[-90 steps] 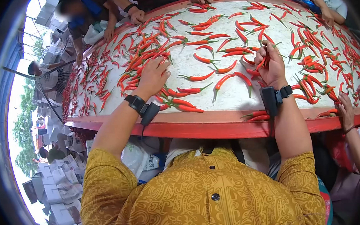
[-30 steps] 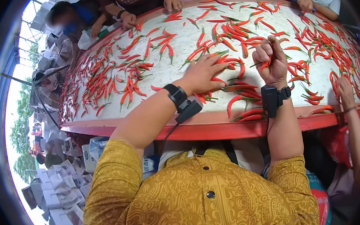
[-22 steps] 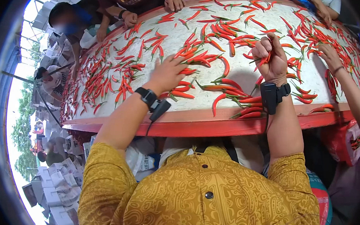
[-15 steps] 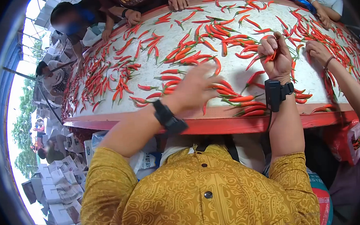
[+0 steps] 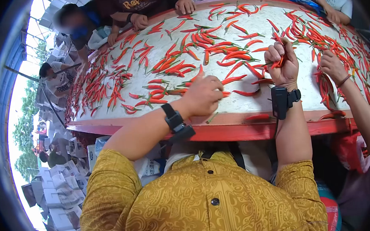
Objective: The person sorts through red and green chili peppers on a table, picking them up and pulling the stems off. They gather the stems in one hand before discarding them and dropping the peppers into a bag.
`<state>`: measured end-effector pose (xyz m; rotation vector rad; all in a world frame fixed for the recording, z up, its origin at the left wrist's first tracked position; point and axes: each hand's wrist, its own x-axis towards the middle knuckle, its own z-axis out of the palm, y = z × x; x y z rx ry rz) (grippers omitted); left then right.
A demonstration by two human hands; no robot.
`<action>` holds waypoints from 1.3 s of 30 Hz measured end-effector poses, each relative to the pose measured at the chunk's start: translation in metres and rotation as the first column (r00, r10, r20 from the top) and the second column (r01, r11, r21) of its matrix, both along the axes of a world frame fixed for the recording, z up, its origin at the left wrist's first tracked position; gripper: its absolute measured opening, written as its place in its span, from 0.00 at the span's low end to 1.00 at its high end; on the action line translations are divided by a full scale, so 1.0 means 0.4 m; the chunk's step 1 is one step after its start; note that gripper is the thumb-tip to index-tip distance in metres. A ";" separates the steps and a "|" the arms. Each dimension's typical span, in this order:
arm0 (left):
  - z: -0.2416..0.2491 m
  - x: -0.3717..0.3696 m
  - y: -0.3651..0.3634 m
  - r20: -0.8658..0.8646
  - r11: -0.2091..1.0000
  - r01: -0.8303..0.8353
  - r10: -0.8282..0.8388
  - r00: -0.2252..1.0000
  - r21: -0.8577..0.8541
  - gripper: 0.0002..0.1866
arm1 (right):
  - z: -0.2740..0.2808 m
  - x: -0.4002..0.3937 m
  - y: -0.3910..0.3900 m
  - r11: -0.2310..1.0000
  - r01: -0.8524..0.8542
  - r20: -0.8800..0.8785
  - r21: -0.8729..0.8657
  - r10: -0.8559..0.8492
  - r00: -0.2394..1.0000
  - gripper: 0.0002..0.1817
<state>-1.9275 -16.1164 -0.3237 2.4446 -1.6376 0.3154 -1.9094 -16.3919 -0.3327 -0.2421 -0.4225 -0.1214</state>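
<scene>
My left hand (image 5: 203, 96) is low over the near part of the table, fingers curled round red chillies. A red tip pokes out on its right side and a green stem shows below it; the palm side is hidden. To the right, my right hand (image 5: 282, 63) is raised with its palm towards me, closed round a few red chillies (image 5: 278, 62). Loose red chillies (image 5: 156, 92) with green stems lie just left of my left hand. A single red chilli (image 5: 258, 117) rests on the near rim, between my two wrists.
The large white table (image 5: 239, 103) has a raised red rim (image 5: 232, 131) and bears many scattered chillies. At the right, a co-worker's hand (image 5: 333, 66) reaches in over a chilli heap. Other people's hands (image 5: 184, 5) rest along the far edge. A red bag (image 5: 350, 147) hangs at lower right.
My left hand has gone from spread and blurred to curled, slightly lower and to the left. The chilli cluster by the near rim between my hands has mostly gone. My right hand stays raised.
</scene>
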 end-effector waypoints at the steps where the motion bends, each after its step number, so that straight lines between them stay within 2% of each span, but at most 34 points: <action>1: 0.012 0.011 0.000 0.037 0.999 -0.036 0.035 0.999 0.028 0.02 | 0.000 -0.003 -0.008 1.000 0.003 -0.001 0.007 -0.003 1.000 0.12; 2: 0.013 0.029 -0.013 0.035 0.999 -0.033 0.031 0.999 0.033 0.02 | 0.001 -0.005 -0.016 1.000 -0.002 -0.001 0.003 0.002 1.000 0.12; 4: 0.013 0.083 -0.044 -0.077 0.960 -0.281 0.280 0.957 -0.005 0.08 | -0.006 -0.005 -0.039 1.000 -0.013 0.014 -0.016 0.013 1.000 0.13; 5: 0.007 0.114 -0.067 -0.077 0.960 -0.278 0.277 0.958 -0.009 0.08 | -0.010 -0.005 -0.053 1.000 -0.010 0.015 -0.021 0.010 1.000 0.13; 7: -0.025 0.187 -0.109 0.013 0.892 -0.416 0.425 0.905 -0.177 0.18 | -0.019 -0.009 -0.084 0.999 -0.007 -0.014 -0.034 0.006 1.000 0.13; 8: -0.044 0.219 -0.114 0.083 0.866 -0.494 0.499 0.863 -0.075 0.25 | -0.026 -0.007 -0.100 0.999 0.004 -0.028 -0.037 -0.005 1.000 0.13; 9: -0.048 0.228 -0.117 0.081 0.866 -0.493 0.499 0.863 -0.080 0.25 | -0.030 -0.009 -0.115 0.999 0.005 -0.027 -0.043 -0.006 1.000 0.13; 11: -0.052 0.247 -0.112 0.033 0.790 -0.609 0.608 0.793 0.074 0.23 | -0.034 -0.010 -0.146 0.998 0.004 -0.024 -0.055 -0.005 1.000 0.13; 12: -0.065 0.267 -0.095 0.024 0.787 -0.614 0.614 0.789 0.062 0.22 | -0.037 -0.012 -0.162 0.998 -0.003 -0.019 -0.055 0.001 1.000 0.13; 13: -0.059 0.287 -0.080 0.010 0.764 -0.631 0.636 0.772 0.133 0.22 | -0.035 -0.015 -0.175 0.998 -0.002 -0.025 -0.056 0.001 1.000 0.13; 15: -0.052 0.278 -0.045 0.154 0.684 -0.714 0.697 0.700 0.146 0.21 | -0.027 -0.024 -0.196 1.000 -0.028 0.004 -0.008 0.028 1.000 0.14; 16: -0.044 0.279 -0.037 0.153 0.686 -0.711 0.695 0.703 0.152 0.21 | -0.028 -0.026 -0.209 0.999 -0.037 0.009 0.002 0.037 0.999 0.14; 18: -0.031 0.268 -0.045 0.155 0.733 -0.680 0.671 0.725 0.001 0.20 | -0.020 -0.031 -0.231 0.999 -0.049 0.019 0.002 0.049 0.999 0.14; 19: -0.032 0.261 -0.074 0.150 0.734 -0.679 0.671 0.726 0.006 0.20 | -0.017 -0.034 -0.243 0.998 -0.062 0.034 0.001 0.062 0.997 0.14; 21: -0.033 0.243 -0.171 -0.039 0.906 -0.377 0.377 0.925 -0.190 0.20 | -0.019 -0.036 -0.272 0.998 -0.065 0.034 -0.004 0.065 0.997 0.14; 23: -0.035 0.153 -0.313 -0.074 0.967 -0.206 0.197 0.978 -0.153 0.22 | -0.025 -0.036 -0.303 0.999 -0.034 0.021 -0.015 0.035 0.999 0.14; 25: -0.040 0.061 -0.427 -0.153 0.992 -0.109 0.098 0.983 -0.069 0.23 | -0.035 -0.036 -0.337 0.999 -0.019 0.005 -0.034 0.019 1.000 0.14; 27: -0.060 0.005 -0.483 -0.044 0.984 -0.143 0.148 0.988 0.110 0.23 | -0.039 -0.037 -0.370 0.999 -0.009 -0.024 -0.041 0.008 1.000 0.13; 29: -0.085 0.019 -0.478 -0.005 0.989 -0.135 0.136 0.991 0.053 0.20 | -0.044 -0.037 -0.404 0.999 -0.004 -0.043 -0.041 0.002 0.999 0.13; 31: -0.071 0.041 -0.443 -0.047 0.972 -0.188 0.196 0.979 0.141 0.17 | -0.045 -0.040 -0.431 1.000 -0.005 -0.052 -0.027 0.004 0.999 0.13; 33: -0.036 0.029 -0.391 0.100 0.946 -0.300 0.290 0.952 0.121 0.15 | -0.039 -0.045 -0.450 1.000 0.004 -0.053 -0.022 -0.005 0.999 0.13; 34: -0.027 0.020 -0.376 0.161 0.944 -0.330 0.322 0.933 0.025 0.16 | -0.037 -0.047 -0.458 1.000 0.003 -0.063 -0.029 -0.005 0.998 0.13; 35: -0.029 0.010 -0.383 0.162 0.943 -0.332 0.323 0.932 0.029 0.16 | -0.036 -0.048 -0.468 0.999 0.002 -0.075 -0.037 -0.004 0.997 0.13; 37: -0.020 -0.026 -0.408 0.010 0.971 -0.223 0.225 0.974 -0.080 0.17 | -0.038 -0.049 -0.492 0.999 -0.008 -0.061 -0.042 0.006 0.998 0.13; 39: -0.021 -0.096 -0.494 -0.161 0.988 -0.039 0.015 0.987 -0.146 0.17 | -0.040 -0.052 -0.520 0.999 -0.016 -0.052 -0.052 0.013 0.999 0.12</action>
